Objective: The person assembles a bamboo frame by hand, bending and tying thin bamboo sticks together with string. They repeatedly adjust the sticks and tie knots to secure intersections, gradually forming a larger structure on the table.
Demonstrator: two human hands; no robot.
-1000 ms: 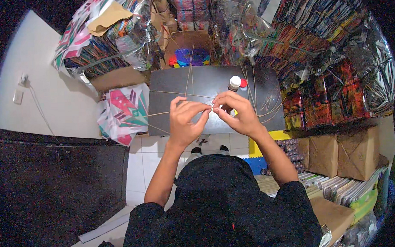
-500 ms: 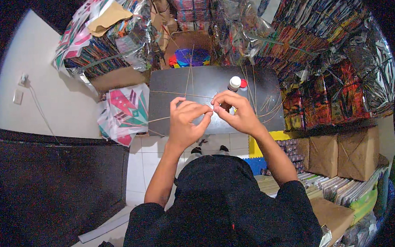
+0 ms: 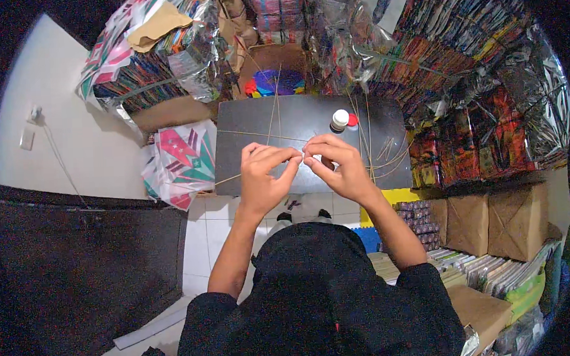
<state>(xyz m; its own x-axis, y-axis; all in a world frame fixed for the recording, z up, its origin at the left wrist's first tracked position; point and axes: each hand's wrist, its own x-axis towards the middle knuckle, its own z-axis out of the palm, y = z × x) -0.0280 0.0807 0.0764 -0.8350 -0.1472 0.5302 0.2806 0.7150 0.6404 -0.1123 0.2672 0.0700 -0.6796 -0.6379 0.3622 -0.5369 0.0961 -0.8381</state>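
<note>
Tall wrapped stacks [image 3: 419, 66], well beyond and to the right of right hand [image 3: 344, 166]. Dark table [image 3: 248, 113] beneath right hand and left hand [image 3: 263, 177]. Printed pink, white and green sheets [image 3: 187, 157] at the table's left edge, out past left hand. Left hand and right hand nearly meeting, thumbs and index fingers pinched, tips just beside each other.

Beyond left hand, 2 crossed sticks [image 3: 278, 103]. Sticking out from the left side of left hand, a thin tan stick [image 3: 230, 178], the rest hidden; cannot tell how firmly gripped. To the right of right hand, curved sticks [image 3: 392, 168]. Just beyond right hand, a white-capped bottle [image 3: 340, 118], with a red lid [image 3: 352, 120] beside it. Between the 2 pinches, a pale piece [image 3: 302, 155], too small to make out.

Near edge of the table directly under the wrists; left edge near left hand; right edge farther from right hand, by the curved sticks. Widest stretch for moving beyond the fingertips, between crossed sticks and bottle. Tightest gap between right hand and bottle.
</note>
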